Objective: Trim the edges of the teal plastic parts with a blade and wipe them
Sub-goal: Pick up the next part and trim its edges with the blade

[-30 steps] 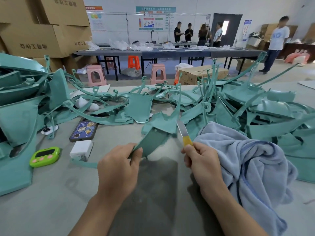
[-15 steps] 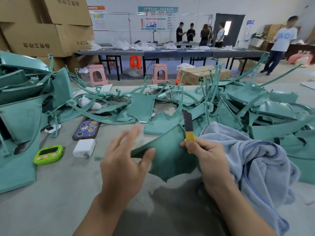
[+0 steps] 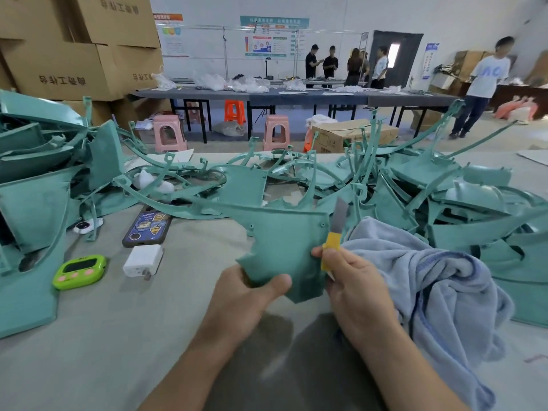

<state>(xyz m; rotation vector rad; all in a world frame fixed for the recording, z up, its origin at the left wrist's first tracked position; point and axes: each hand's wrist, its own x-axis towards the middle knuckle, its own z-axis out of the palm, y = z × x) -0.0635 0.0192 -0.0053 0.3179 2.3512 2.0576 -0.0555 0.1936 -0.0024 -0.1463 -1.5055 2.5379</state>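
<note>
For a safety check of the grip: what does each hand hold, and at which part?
The left hand grips the teal plastic part at its lower left corner. The right hand pinches the blade by its yellow wrapped end.

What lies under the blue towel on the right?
The blue towel lies on the grey table, its far and right edges over teal parts; anything else beneath it is hidden.

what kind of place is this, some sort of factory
Probably a factory finishing workshop: heaps of teal plastic parts, stacked cardboard boxes, and long work tables with people standing behind.
</note>
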